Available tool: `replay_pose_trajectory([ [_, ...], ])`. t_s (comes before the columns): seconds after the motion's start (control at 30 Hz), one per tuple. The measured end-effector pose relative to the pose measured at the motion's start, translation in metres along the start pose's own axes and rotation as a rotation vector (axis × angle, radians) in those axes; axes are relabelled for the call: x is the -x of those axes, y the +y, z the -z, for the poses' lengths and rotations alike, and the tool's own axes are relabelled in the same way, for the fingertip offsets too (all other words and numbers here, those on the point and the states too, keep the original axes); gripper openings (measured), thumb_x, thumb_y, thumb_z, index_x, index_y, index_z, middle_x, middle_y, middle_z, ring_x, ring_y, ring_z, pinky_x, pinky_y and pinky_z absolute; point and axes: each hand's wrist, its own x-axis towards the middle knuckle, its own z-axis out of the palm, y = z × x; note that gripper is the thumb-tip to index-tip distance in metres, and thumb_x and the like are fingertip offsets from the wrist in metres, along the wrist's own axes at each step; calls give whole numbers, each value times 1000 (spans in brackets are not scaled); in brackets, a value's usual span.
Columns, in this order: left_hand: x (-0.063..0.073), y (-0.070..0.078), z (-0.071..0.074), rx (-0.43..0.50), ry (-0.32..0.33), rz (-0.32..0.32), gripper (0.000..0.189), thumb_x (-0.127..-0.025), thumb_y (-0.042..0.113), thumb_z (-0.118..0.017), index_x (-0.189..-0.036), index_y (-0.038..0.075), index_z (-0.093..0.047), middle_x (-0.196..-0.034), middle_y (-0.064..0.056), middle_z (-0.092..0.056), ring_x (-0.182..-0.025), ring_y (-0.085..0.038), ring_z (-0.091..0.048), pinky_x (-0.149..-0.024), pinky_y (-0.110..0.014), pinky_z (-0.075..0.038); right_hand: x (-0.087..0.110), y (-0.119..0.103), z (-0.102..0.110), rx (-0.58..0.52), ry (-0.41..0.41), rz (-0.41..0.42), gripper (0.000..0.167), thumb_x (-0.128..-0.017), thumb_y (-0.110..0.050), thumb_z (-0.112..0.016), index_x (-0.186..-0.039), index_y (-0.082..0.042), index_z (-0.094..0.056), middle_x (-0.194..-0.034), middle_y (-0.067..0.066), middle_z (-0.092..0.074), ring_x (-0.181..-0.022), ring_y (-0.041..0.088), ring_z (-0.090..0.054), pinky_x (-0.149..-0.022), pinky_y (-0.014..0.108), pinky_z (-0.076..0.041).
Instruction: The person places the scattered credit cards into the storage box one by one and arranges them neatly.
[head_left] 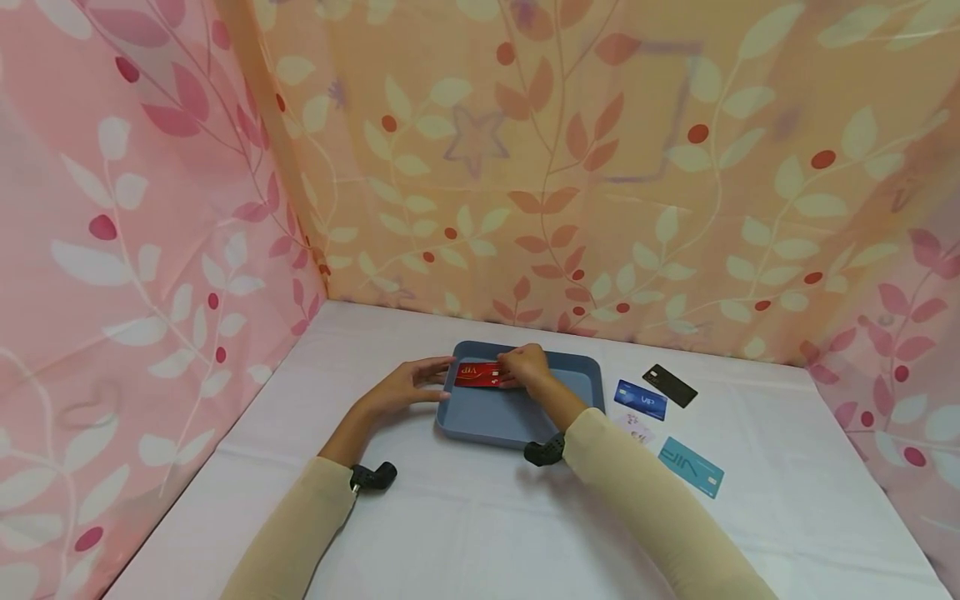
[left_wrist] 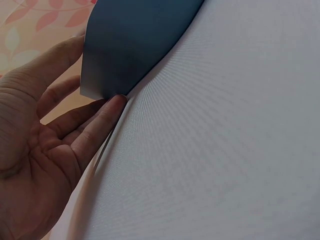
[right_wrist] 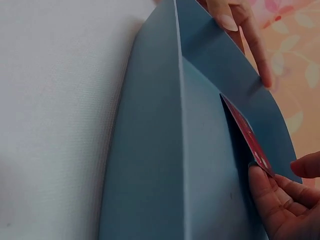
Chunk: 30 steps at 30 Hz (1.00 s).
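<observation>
A red VIP card is in the upper left part of a blue-grey tray. My right hand reaches into the tray and pinches the card's right end. In the right wrist view the red card is tilted, one end near the tray's inner wall and the other at the fingertips of my right hand. My left hand touches the tray's left side with fingers spread. Up close, the left hand's fingertips rest against the tray's outer wall.
Right of the tray on the white tablecloth lie a black card, a blue VIP card, a pale pink card and a teal VIP card. Patterned cloth walls stand behind and at both sides.
</observation>
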Motion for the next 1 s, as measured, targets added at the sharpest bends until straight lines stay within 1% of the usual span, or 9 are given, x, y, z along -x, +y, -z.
replay_pose_trajectory([
  [0.2,0,2,0,-4,1,-3,72,-90,14,-79,-153,15,-46,-153,-6,-50,-135,-27,-53,-114,-49,-39,1,-1,-1,40,39,14,27,-99,-11,-63,-107,14,-71,-99,25,-73,-67,21,-72,-61,31,-61],
  [0.3,0,1,0,-3,0,-9,72,-90,15,-79,-154,15,-46,-153,-5,-50,-135,-27,-53,-113,-49,-40,2,-2,-1,58,49,22,27,-99,-11,-62,-104,14,-71,-94,23,-73,-65,19,-72,-63,33,-62],
  [0.43,1,1,0,-3,-9,-34,73,-90,14,-79,-154,11,-44,-153,-9,-49,-135,-30,-53,-113,-51,-40,2,-1,-3,90,65,23,27,-98,-11,-62,-100,15,-72,-86,20,-73,-59,16,-70,-63,33,-62],
  [0.57,1,1,0,-4,-15,-50,73,-90,13,-78,-154,9,-43,-153,-13,-49,-136,-34,-52,-113,-53,-40,2,-1,-5,125,88,27,27,-97,-11,-63,-98,14,-73,-82,18,-72,-59,17,-70,-63,31,-61],
  [0.67,1,0,0,4,-14,-48,73,-90,13,-78,-154,9,-43,-153,-13,-49,-136,-34,-52,-113,-53,-40,2,-2,-6,150,104,21,26,-97,-11,-63,-97,12,-73,-82,17,-71,-61,17,-69,-63,30,-61],
  [0.83,1,0,0,13,-12,-26,74,-90,15,-80,-154,11,-44,-153,-8,-50,-135,-29,-53,-113,-50,-41,4,-4,-7,165,117,15,26,-97,-11,-62,-97,12,-73,-80,17,-70,-60,17,-68,-64,32,-62],
  [1.0,0,-1,1,20,-13,-19,74,-89,17,-81,-154,14,-45,-152,-6,-51,-136,-28,-53,-113,-48,-41,3,-5,-8,184,127,13,24,-96,-10,-61,-93,11,-72,-75,14,-68,-57,18,-68,-64,32,-62],
])
